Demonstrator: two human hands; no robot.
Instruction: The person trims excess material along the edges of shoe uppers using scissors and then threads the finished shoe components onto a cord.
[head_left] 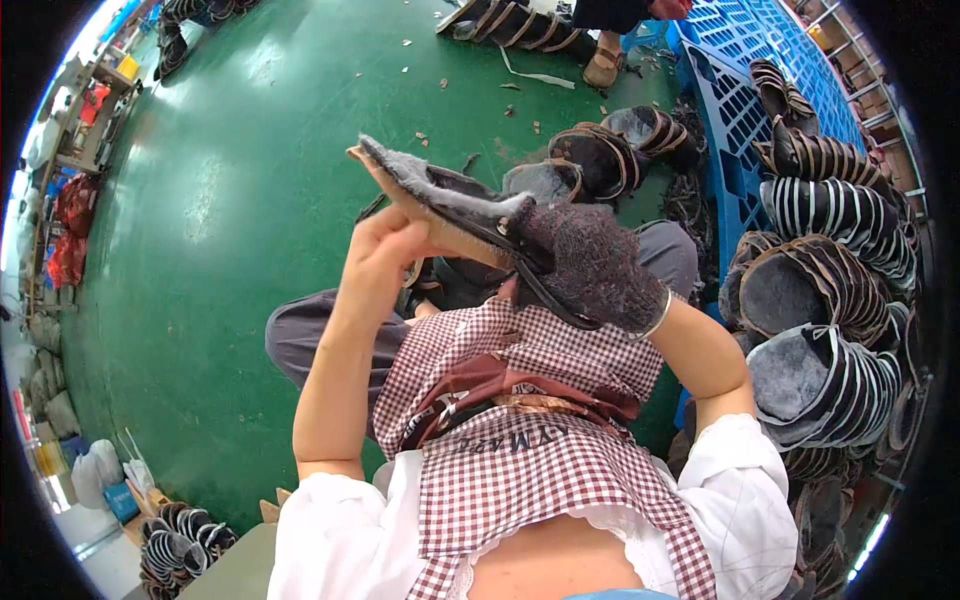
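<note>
A dark shoe upper with grey fuzzy lining and a tan edge (430,190) is held up in front of my lap, its pointed end toward the upper left. My bare left hand (385,245) pinches its tan underside. Over the other end is my right hand (590,260), in a dark knitted glove, with the fingers wrapped round the piece. A dark loop hangs beneath the gloved hand. Below lies my checked apron (540,470).
Bundled fuzzy-lined pieces (790,375) are stacked along the right, beside a blue plastic pallet (730,130). More bundles (600,160) lie on the green floor (200,300) ahead. Another person's foot (603,62) shows at the top. Shelves (85,160) stand at left.
</note>
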